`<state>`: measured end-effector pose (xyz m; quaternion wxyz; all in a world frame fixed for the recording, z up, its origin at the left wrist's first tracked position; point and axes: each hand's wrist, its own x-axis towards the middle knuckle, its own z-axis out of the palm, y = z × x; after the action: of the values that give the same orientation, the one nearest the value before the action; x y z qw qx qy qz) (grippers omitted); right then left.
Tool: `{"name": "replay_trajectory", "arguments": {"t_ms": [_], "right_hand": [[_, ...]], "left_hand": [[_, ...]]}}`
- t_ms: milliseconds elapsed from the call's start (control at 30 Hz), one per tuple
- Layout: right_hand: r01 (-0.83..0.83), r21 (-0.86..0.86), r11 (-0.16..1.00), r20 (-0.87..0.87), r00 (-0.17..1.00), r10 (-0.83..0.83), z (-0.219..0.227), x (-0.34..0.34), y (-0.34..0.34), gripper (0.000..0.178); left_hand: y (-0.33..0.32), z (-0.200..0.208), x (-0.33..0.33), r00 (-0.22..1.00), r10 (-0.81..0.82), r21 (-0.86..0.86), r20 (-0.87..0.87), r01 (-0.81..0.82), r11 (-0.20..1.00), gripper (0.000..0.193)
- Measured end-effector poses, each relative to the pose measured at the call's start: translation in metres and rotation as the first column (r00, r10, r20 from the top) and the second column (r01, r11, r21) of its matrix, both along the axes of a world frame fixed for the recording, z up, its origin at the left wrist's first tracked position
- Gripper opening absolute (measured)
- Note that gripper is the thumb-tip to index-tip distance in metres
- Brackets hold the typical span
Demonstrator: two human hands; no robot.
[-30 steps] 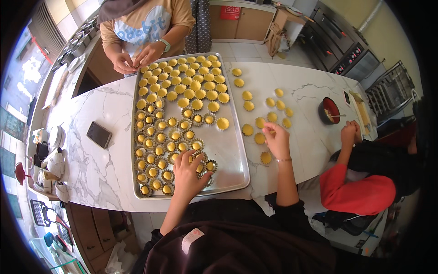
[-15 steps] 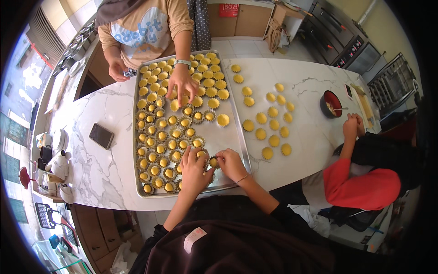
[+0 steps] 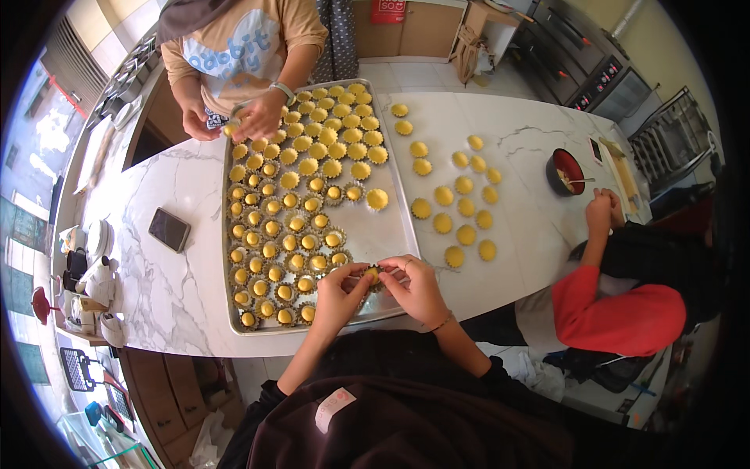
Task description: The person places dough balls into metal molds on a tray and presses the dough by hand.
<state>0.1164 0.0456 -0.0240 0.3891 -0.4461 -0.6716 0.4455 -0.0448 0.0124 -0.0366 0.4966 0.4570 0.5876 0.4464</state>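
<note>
Above the near right part of a large metal tray, my left hand and my right hand come together. Their thumbs and fingertips pinch a small tart in a dark fluted cup from both sides. Left of my hands, the tray carries rows of filled tarts, each with a round yellow ball in a fluted cup. Plain yellow tart shells crowd its far half. One shell sits apart by the right rim.
Loose tart shells lie on the marble table right of the tray. A phone lies at left; a dark bowl with a spoon stands at right. Across, a co-worker's hands hold a small shell. Another person's hands rest at right.
My left hand has joined my right at the tart, and both have moved slightly right with it. The co-worker's hand has drawn back from the tray and now holds a small shell.
</note>
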Motion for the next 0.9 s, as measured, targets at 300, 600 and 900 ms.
{"name": "replay_trajectory", "arguments": {"t_ms": [300, 600, 900], "right_hand": [[-0.151, -0.392, 0.908, -0.293, 0.956, 0.032, -0.007, 0.002, 0.005, 0.022], [-0.161, -0.423, 0.892, -0.228, 0.971, 0.068, 0.001, -0.003, 0.005, 0.021], [-0.160, -0.221, 0.962, -0.046, 0.987, 0.154, 0.002, -0.003, 0.003, 0.020]], "left_hand": [[-0.004, 0.004, 0.003, 0.983, 0.034, 0.086, 0.180, -0.050, 0.995, 0.025], [-0.006, 0.009, -0.002, 1.000, -0.007, 0.031, 0.011, 0.006, 0.999, 0.025], [-0.004, 0.021, -0.007, 0.977, -0.026, 0.206, -0.213, 0.071, 0.976, 0.024]]}}
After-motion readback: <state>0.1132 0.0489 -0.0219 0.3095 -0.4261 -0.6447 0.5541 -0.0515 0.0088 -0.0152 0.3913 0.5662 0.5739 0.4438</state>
